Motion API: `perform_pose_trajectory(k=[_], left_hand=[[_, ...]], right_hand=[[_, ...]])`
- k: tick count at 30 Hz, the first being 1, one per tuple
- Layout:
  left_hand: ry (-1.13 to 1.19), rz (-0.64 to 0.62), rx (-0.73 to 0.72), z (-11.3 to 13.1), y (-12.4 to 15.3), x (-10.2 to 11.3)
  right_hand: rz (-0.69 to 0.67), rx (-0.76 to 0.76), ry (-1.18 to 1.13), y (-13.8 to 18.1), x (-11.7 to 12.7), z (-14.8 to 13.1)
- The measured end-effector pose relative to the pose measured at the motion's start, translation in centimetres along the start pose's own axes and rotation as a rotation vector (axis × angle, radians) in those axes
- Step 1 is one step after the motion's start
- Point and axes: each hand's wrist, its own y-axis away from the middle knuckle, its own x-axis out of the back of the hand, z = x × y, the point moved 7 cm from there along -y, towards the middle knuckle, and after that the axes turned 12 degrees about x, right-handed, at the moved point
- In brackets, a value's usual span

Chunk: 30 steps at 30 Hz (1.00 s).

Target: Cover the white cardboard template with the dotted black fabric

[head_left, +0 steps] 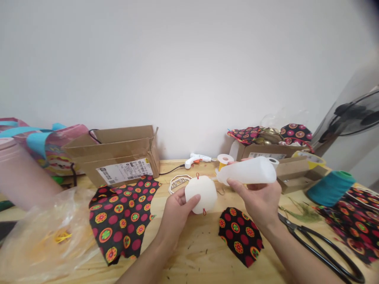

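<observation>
My left hand (177,207) grips a white rounded foam ball (201,193) with a red thread loop at its top and bottom, held above the wooden table (195,252). My right hand (259,199) is wrapped round a translucent white squeeze bottle (247,171), held sideways with its nozzle pointing at the ball's upper right side. Below my hands lie black fabric pieces with coloured circles, a large one (122,217) to the left and a small one (240,234) under my right wrist.
An open cardboard box (118,156) and a white glue gun (197,159) sit at the back. Black scissors (319,246), a teal thread cone (330,188), another box (275,152) of fabric and a fan (355,114) are right. A plastic bag (44,232) lies left.
</observation>
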Motion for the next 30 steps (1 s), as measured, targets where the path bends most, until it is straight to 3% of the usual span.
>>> perform_pose_trajectory(k=[20,30], left_hand=[[-0.046,-0.021,0.033,-0.23,0.27,-0.33],[-0.077,-0.045,0.053,-0.61,0.15,-0.57]], right_hand=[[-0.073,0.08,0.162,0.42,0.13,-0.12],[-0.031,0.078,0.155,0.42,0.28,-0.01]])
